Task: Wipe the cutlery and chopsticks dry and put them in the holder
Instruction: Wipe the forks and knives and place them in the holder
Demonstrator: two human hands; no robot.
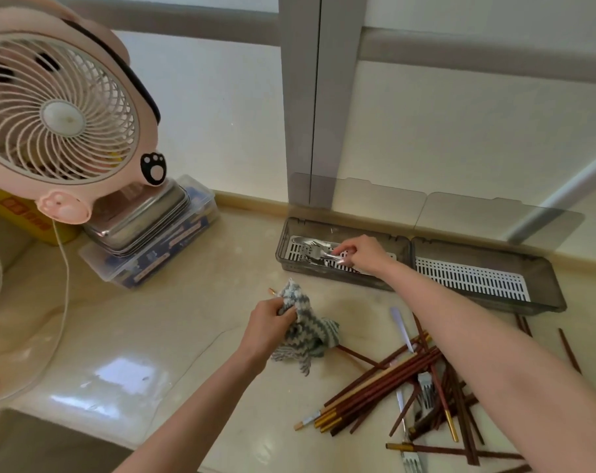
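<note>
A grey two-compartment holder (487,249) with white slotted trays lies against the back wall, lids open. My right hand (361,252) reaches into its left compartment and pinches the handle of a metal fork (318,256) lying among other cutlery there. The right compartment's tray (474,279) holds nothing. My left hand (267,327) grips a grey-and-white striped cloth (306,331) wrapped around a chopstick (272,291), whose tip pokes out. A pile of red-brown chopsticks (402,380) with gold ends, mixed with forks (426,385), lies on the counter at the front right.
A pink desk fan (60,114) stands at the left, its white cord (64,268) trailing over the counter. Behind it a clear plastic box (160,254) carries stacked metal trays. A sink edge (33,438) shows at the bottom left. A window frame (303,97) rises behind the holder.
</note>
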